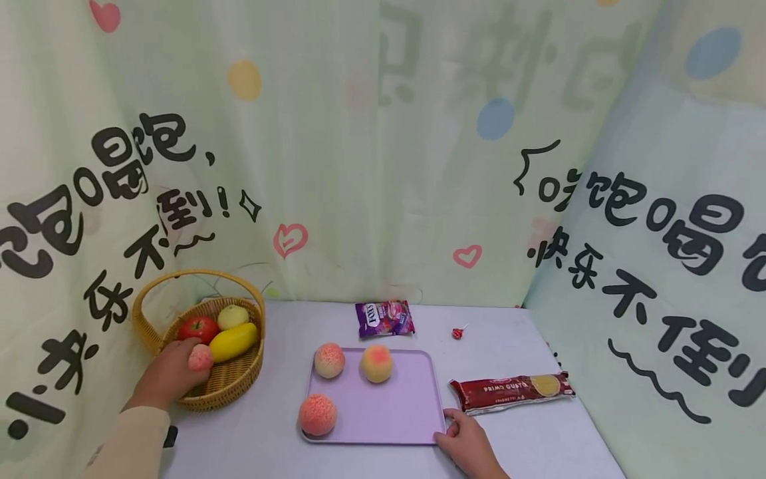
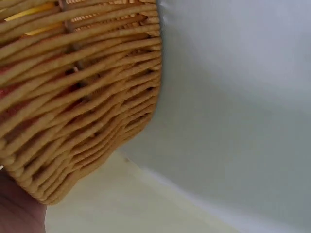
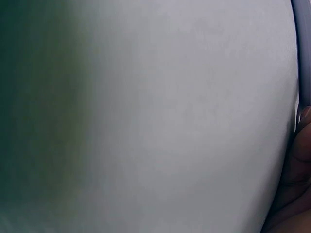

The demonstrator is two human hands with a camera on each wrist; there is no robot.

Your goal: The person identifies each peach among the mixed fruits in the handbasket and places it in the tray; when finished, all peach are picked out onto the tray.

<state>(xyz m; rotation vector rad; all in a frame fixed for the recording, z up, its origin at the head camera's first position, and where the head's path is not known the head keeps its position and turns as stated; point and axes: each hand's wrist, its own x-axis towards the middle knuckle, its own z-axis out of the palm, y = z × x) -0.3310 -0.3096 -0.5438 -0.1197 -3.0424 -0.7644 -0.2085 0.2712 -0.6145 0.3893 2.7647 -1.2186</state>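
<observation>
At the left, my left hand (image 1: 166, 374) grips a small pink peach (image 1: 200, 358) over the near side of a wicker basket (image 1: 248, 376). Inside the basket lie a red apple (image 1: 197, 328), a pale green round fruit (image 1: 233, 317) and a yellow mango-like fruit (image 1: 233, 342). My right hand (image 1: 471, 444) holds the lower right corner of a lilac tray (image 1: 383, 416) between thumb and fingers. Three peaches rest on that tray: a pink one (image 1: 318, 414), a speckled one (image 1: 329, 360) and a yellow-pink one (image 1: 376, 363). Woven basket side (image 2: 82, 97) fills much of the left wrist view, hiding the peach.
Behind the tray lies a purple candy packet (image 1: 385, 319). A small red lollipop (image 1: 457, 332) is to its right, and a dark red biscuit pack (image 1: 511, 392) lies right of the tray. Printed curtains (image 1: 371, 166) surround the white table (image 1: 239, 446).
</observation>
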